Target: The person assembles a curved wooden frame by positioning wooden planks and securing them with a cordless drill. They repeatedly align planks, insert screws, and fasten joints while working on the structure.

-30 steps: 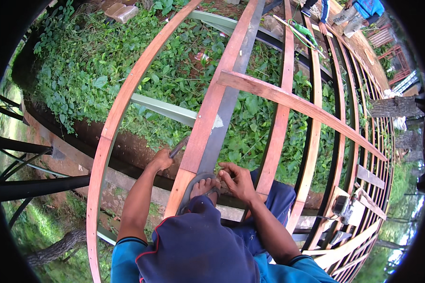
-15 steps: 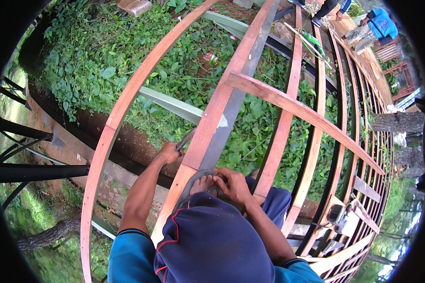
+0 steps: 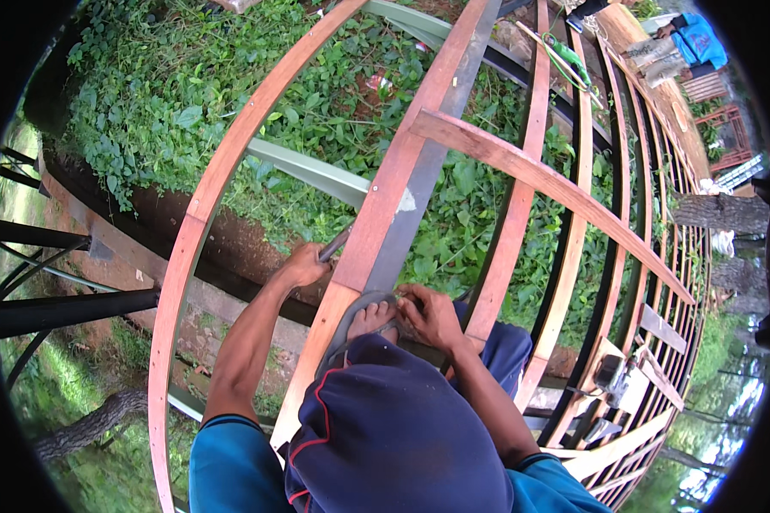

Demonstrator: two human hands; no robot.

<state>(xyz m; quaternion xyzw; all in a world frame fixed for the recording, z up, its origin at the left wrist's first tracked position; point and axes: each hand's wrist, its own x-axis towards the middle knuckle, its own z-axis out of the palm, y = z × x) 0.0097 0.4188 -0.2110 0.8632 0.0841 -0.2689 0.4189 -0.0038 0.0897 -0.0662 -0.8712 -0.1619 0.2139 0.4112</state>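
My left hand (image 3: 306, 265) is closed round a dark, rod-like handle (image 3: 336, 243) just left of a reddish wooden plank (image 3: 380, 205). The far end of the handle goes out of sight at the plank's edge. On the other side of the plank, my right hand (image 3: 429, 315) has its fingers bent and pinched together. Whatever they hold, if anything, is too small or hidden to name. Between the hands my foot (image 3: 373, 317) in a grey sandal (image 3: 338, 335) rests on the planking.
A loose wooden board (image 3: 539, 175) lies across several parallel planks. Green plants (image 3: 188, 128) and soil show through the gaps. A green corded power tool (image 3: 569, 58) lies at the far right, and a person in blue (image 3: 697, 43) is beyond it. Another tool (image 3: 609, 374) sits at right.
My right hand has shifted slightly right, away from my toes, its fingers drawn closer together. My left hand keeps its grip on the handle, nearly in place. The whole view has tilted slightly.
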